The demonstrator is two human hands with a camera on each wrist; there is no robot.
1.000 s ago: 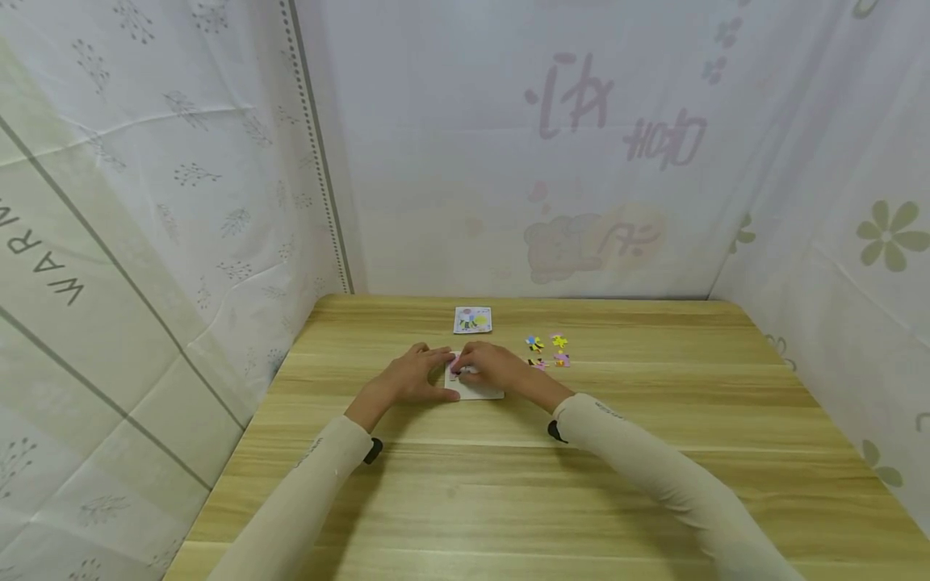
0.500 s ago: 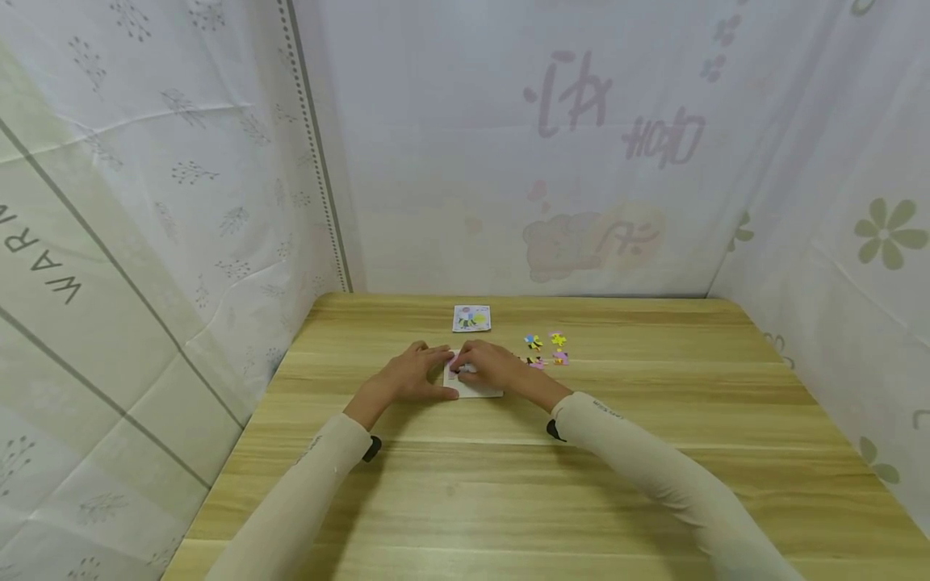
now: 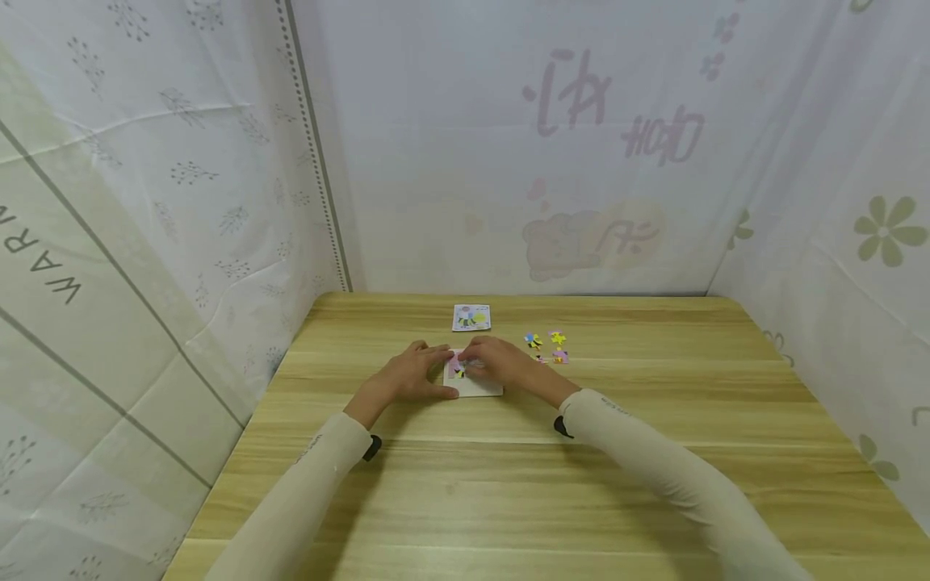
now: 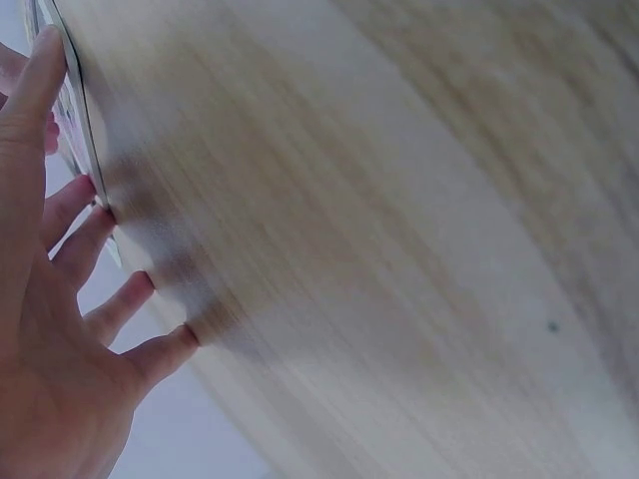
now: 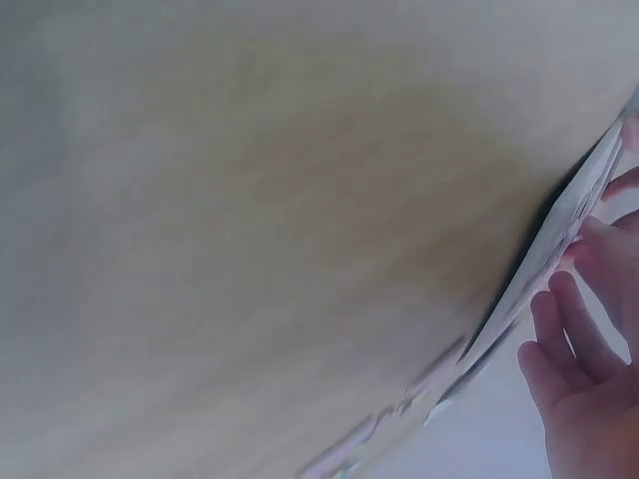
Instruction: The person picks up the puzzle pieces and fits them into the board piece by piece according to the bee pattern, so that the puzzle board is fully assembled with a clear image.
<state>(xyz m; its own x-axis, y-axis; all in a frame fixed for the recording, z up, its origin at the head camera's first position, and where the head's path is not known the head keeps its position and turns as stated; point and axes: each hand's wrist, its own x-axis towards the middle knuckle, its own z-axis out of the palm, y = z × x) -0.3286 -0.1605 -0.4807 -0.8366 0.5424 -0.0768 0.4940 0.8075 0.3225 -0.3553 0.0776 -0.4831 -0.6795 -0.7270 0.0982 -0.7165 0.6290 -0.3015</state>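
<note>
A white puzzle board lies on the table, with pink, yellow and black puzzle pieces in its left part. My left hand rests at the board's left side, fingers spread, thumb on the near left corner. In the left wrist view, the fingertips of the left hand touch the table and the board's edge. Over the board's far part is my right hand, fingertips down by the pieces. The right wrist view shows the fingers of the right hand loosely bent along the board, with nothing visible between them.
A small picture card with a bee on it lies beyond the board. Right of the board are loose puzzle pieces: a blue and black one, a yellow one, a pink and orange one and one partly behind the right wrist.
My right hand has shifted slightly right and away from me, uncovering the yellow and black piece on the board and covering more of a loose piece. The left hand has stayed still.
</note>
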